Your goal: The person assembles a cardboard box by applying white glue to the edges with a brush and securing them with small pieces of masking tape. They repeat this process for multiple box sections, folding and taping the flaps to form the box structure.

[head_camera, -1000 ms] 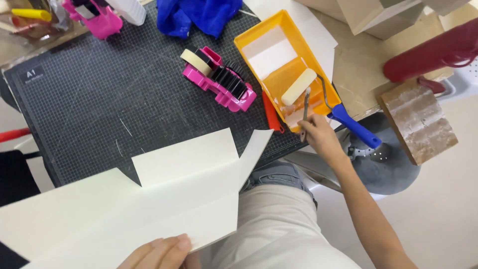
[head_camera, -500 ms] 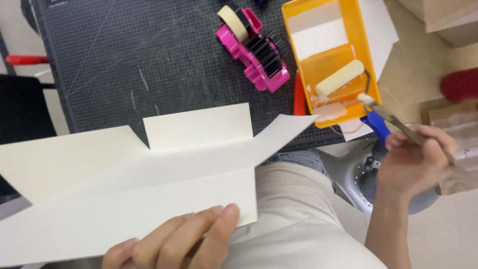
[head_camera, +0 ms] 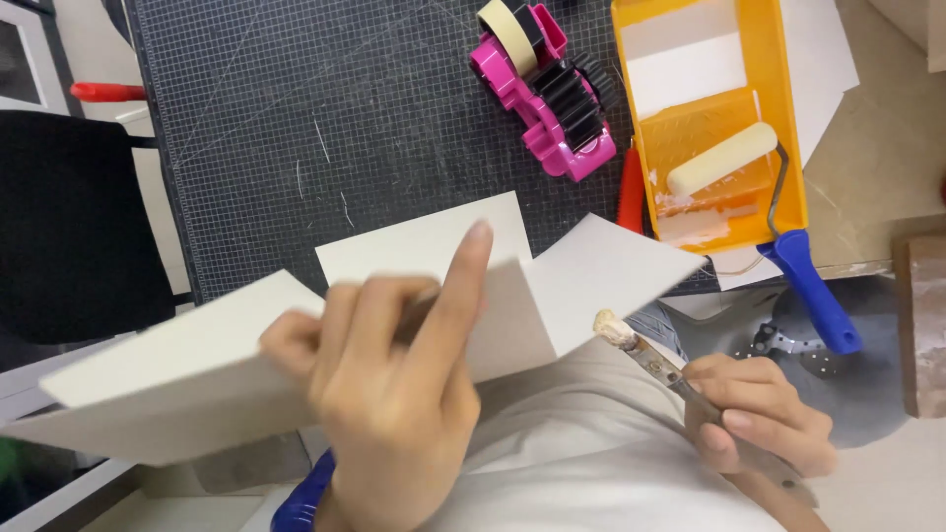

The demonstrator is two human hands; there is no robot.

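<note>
My left hand point(head_camera: 394, 384) grips a large cream cardboard cutout point(head_camera: 197, 365) with flaps, holding it over my lap at the near edge of the dark cutting mat point(head_camera: 325, 118); my index finger points up along a flap. My right hand point(head_camera: 764, 414) holds a small paintbrush point(head_camera: 641, 350), its glue-tipped bristles just below the cardboard's right flap. A yellow paint tray point(head_camera: 709, 99) with a small foam roller point(head_camera: 724, 158) and blue handle sits at the right of the mat.
A pink tape dispenser point(head_camera: 547, 94) with a tape roll lies on the mat. A red-handled tool point(head_camera: 108, 92) lies at the left, a black chair point(head_camera: 69, 227) beside it. White sheets lie under the tray. A brown block point(head_camera: 921, 325) is at the right.
My left hand moved up onto the cardboard and lifted it. My right hand left the tray with the brush and came down beside the right flap.
</note>
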